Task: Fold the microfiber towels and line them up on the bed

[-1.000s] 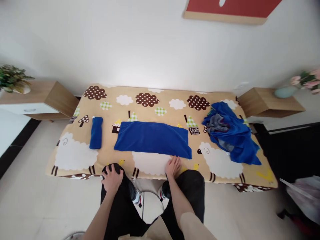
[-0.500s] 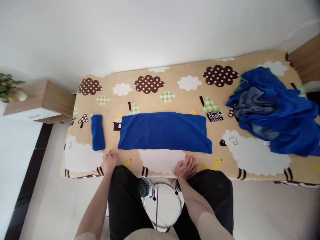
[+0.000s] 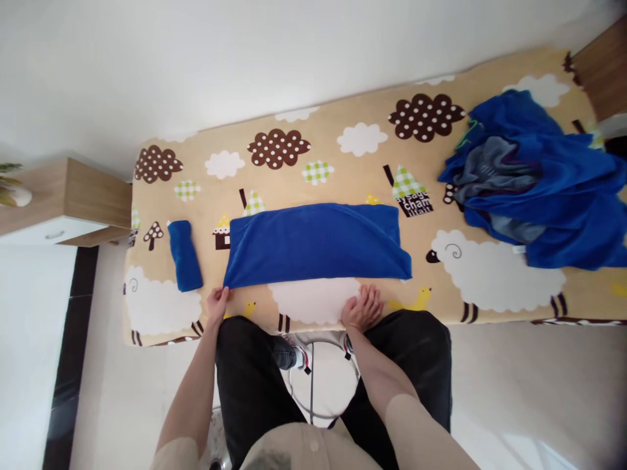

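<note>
shirt point(image 3: 337, 450): beige, a pale button point(image 3: 314, 446) in front
patch point(image 3: 269, 460): dark grey, blurred, left of the button
sleeves point(image 3: 411, 424): beige, short, plain
trousers point(image 3: 249, 372): black, loose
shoes point(image 3: 298, 356): white, red and black trim, partly hidden

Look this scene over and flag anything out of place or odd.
The heap of blue and grey cloth at the right of the sheep-print cover looks untidy: it lies crumpled, while the wide blue cloth is laid out fairly flat and the small blue bundle is compact. No spill or damage shows.
</note>
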The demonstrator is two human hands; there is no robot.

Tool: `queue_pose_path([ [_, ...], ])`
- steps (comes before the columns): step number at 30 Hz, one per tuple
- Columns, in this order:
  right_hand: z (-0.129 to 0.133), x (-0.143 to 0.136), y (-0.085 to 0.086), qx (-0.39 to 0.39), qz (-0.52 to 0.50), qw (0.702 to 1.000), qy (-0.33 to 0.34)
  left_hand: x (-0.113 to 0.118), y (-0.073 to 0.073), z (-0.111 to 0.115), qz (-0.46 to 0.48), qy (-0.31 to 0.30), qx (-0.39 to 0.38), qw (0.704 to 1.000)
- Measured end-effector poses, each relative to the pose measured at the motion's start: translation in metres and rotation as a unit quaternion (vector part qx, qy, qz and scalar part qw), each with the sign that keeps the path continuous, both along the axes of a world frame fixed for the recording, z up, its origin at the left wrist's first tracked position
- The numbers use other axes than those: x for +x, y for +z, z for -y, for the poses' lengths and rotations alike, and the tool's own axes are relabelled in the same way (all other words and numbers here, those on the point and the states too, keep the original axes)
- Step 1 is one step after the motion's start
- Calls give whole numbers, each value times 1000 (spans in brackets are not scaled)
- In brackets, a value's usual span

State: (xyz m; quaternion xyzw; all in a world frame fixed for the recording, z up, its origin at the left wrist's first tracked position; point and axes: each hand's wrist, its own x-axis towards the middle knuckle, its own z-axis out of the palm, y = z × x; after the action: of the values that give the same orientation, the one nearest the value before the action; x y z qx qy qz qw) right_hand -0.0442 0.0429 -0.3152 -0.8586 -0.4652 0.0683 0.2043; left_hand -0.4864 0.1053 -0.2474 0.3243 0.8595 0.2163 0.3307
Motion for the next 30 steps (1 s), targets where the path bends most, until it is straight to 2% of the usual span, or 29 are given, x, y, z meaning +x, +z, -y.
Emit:
queue_pose_path([
  [5,1,1,-1,-12,0,1000,0,-2,1,3,-13,-3,-75,997],
  [9,2,2,-5,-14,7,1000,6,-2,18,-1,-87,-20,-108,990],
  [11,2,2,-5,-16,3,1000,6,16,27,-10,-132,-73,-96,984],
  [13,0,1,-5,-16,-2,1000,4,58,29,-21,-179,-196,-55,963],
  [15,-1,1,-3,-16,-8,1000,0,118,20,-28,-212,-347,4,914],
  [17,-2,0,-2,-20,-15,1000,-8,184,2,-27,-193,-455,41,868],
  [18,-3,0,-2,-23,-18,1000,-11,213,-8,-25,-193,-482,51,853],
  [20,-4,1,-5,-34,-21,999,-9,254,-29,-17,-224,-470,65,851],
  [22,-4,2,-7,-45,-21,999,-6,270,-46,-11,-244,-456,59,854],
  [24,-4,2,-9,-51,-19,999,-8,269,-56,-10,-239,-465,46,851],
  [30,-7,-1,1,-21,-14,999,-25,257,-60,-16,-232,-483,22,844],
])
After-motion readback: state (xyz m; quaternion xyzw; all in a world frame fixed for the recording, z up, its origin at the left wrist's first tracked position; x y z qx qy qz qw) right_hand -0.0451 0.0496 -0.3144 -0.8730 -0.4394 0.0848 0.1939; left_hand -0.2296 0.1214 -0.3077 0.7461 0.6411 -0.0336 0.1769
